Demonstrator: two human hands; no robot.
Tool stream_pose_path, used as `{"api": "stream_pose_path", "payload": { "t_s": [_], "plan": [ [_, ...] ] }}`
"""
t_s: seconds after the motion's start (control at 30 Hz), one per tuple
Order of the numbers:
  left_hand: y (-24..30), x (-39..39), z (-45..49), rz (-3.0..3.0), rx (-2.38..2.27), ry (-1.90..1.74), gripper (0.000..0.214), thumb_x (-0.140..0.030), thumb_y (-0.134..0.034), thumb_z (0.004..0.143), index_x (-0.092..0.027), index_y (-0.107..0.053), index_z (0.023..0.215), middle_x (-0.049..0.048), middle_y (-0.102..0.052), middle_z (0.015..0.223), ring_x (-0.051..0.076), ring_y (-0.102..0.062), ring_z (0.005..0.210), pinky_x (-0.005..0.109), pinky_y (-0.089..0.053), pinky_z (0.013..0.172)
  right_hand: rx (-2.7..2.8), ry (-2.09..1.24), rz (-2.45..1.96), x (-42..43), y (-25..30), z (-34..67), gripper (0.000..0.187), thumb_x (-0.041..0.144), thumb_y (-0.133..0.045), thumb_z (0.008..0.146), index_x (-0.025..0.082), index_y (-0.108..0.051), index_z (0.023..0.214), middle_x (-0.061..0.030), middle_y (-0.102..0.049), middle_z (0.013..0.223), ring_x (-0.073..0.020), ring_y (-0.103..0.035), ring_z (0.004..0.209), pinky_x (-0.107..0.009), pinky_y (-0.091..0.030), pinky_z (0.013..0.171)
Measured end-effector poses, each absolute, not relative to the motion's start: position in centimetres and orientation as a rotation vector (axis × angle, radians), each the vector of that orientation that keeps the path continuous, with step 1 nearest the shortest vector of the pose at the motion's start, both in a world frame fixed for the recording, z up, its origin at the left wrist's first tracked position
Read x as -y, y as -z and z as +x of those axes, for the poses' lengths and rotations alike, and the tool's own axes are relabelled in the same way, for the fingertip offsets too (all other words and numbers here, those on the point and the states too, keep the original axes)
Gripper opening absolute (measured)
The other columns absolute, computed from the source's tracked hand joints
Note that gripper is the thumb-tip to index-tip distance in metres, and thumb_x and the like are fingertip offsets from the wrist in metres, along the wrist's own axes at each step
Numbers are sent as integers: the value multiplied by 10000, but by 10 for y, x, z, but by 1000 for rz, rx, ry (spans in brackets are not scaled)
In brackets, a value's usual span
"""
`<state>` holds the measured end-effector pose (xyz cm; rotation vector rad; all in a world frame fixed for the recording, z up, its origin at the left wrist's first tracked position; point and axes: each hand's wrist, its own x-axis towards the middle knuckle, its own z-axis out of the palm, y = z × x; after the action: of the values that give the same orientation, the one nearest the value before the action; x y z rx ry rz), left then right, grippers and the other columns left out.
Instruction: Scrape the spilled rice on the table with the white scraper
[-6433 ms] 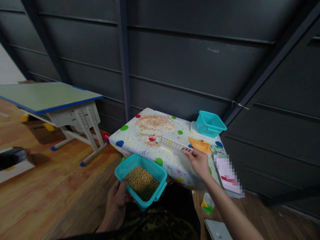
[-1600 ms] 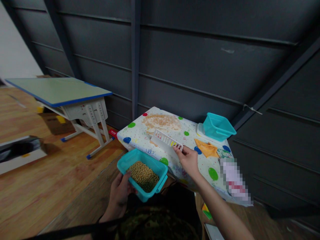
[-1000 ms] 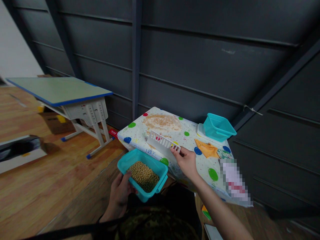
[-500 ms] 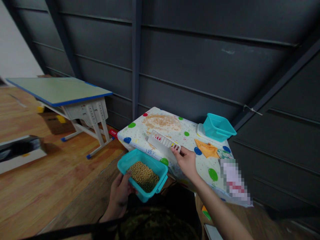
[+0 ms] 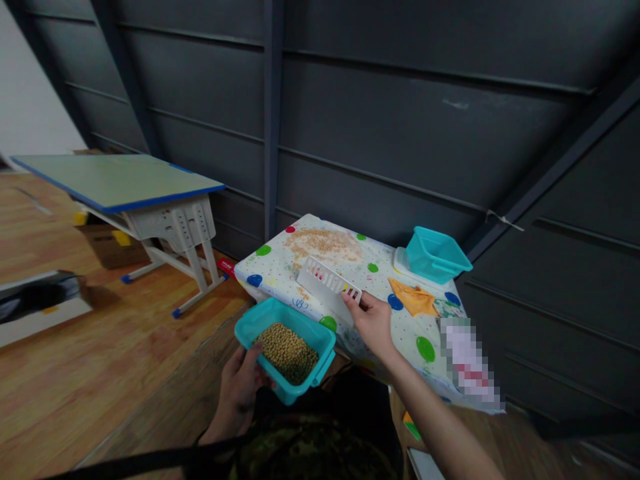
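My left hand [image 5: 243, 377] grips the near left side of a teal plastic container [image 5: 253, 323], its thumb over the rim. Soybeans [image 5: 287, 350] fill the bottom of it. The container is held just off the table's front edge. Closed around the right end of a white slotted plastic piece [image 5: 325, 288] is my right hand [image 5: 373, 320]. That piece is tilted over the table, behind the container. Beyond it, more beans [image 5: 325, 243] lie scattered on the white tablecloth [image 5: 385, 257] with coloured dots.
A second teal container [image 5: 439, 253] stands at the table's back right on a pale lid. An orange cloth [image 5: 414, 297] lies in front of it. Left stands a green-topped desk [image 5: 115, 180]; a cardboard box [image 5: 115, 243] is beneath it. A dark panelled wall [image 5: 380, 100] rises behind.
The white slotted piece has shifted and tilted slightly in my right hand. My left hand and the container of soybeans have stayed in place.
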<state>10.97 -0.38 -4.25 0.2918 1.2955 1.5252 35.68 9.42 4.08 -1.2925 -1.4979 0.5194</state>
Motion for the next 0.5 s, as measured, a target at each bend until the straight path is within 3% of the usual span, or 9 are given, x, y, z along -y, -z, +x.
{"api": "stream_pose_path", "payload": {
  "t_s": [0.23, 0.5],
  "plan": [
    [48, 4, 110, 275, -1245, -1555, 594, -568, -1120, 504, -225, -761, 830, -63, -662, 519, 170, -576, 418, 296, -477, 438, 1523, -542, -1285, -92, -39, 353, 591, 727, -768, 925, 255, -605, 609, 13, -526, 578, -173, -446, 624, -315, -325, 585],
    [49, 3, 107, 283, -1246, -1551, 573, -547, -1112, 505, -219, -738, 789, -59, -638, 496, 180, -583, 425, 286, -450, 416, 1573, -565, -1276, -91, -42, 355, 618, 760, -754, 946, 250, -623, 622, 14, -529, 586, -166, -427, 602, -323, -328, 584]
  ]
}}
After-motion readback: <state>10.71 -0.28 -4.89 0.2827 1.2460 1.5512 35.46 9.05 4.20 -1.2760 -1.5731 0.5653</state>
